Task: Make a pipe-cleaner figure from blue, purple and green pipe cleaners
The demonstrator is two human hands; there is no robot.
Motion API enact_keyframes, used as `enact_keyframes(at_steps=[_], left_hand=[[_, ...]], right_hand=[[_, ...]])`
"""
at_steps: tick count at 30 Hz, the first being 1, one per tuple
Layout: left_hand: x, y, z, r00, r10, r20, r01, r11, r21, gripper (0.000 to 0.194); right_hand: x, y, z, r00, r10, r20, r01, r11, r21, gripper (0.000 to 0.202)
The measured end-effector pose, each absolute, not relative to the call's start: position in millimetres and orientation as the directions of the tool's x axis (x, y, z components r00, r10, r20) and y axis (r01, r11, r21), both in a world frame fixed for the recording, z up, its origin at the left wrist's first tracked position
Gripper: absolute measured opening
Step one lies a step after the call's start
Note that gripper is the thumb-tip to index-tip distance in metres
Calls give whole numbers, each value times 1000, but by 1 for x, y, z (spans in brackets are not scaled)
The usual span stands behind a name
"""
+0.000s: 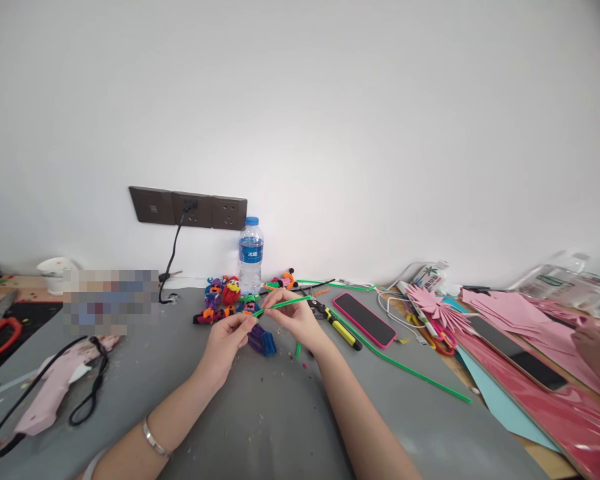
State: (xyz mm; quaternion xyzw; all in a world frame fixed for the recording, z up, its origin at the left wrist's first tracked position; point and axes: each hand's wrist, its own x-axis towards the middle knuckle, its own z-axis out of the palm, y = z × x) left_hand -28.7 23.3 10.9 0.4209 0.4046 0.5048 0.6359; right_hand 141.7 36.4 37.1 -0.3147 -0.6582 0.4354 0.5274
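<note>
A green pipe cleaner (290, 303) runs between my two hands above the grey mat. My left hand (229, 341) pinches its left end between thumb and fingers. On the other side, my right hand (294, 320) grips it close by, and the free part sticks out to the right. Just behind my hands sit several small colourful pipe-cleaner figures (231, 291). A bundle of blue and purple pipe cleaners (264, 341) lies under my fingers. Right of my right hand are pliers with yellow-and-black handles (343, 328), and a long green pipe cleaner (410, 369) stretches across the mat.
A water bottle (251, 257) stands against the wall. A pink glue gun (47, 397) with a black cord lies left, near orange-handled scissors (3, 337). To the right are a pink-cased phone (364, 320), pink paper (510, 317) and another person's hand (597, 350).
</note>
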Motion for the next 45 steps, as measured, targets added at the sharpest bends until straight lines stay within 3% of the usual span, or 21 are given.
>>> enact_keyframes(at_steps=[7,18,30,37,45], left_hand=[[-27,26,12,47,990,-134,-454,141,880,41],[-27,29,10,26,979,-201,-571,180,801,39],[-24,23,11,102,990,-95,-412,129,902,41],[-23,18,15,238,963,-126,-363,208,908,41],[-23,16,11,371,925,-86,-295,205,933,37]], right_hand=[[139,35,34,-283,836,471,-47,478,-877,19],[134,38,23,-370,824,429,-36,449,-893,17],[140,43,30,-184,924,336,-92,324,-942,32],[142,42,27,-312,914,260,-85,245,-966,33],[144,39,32,-375,886,273,-57,272,-961,31]])
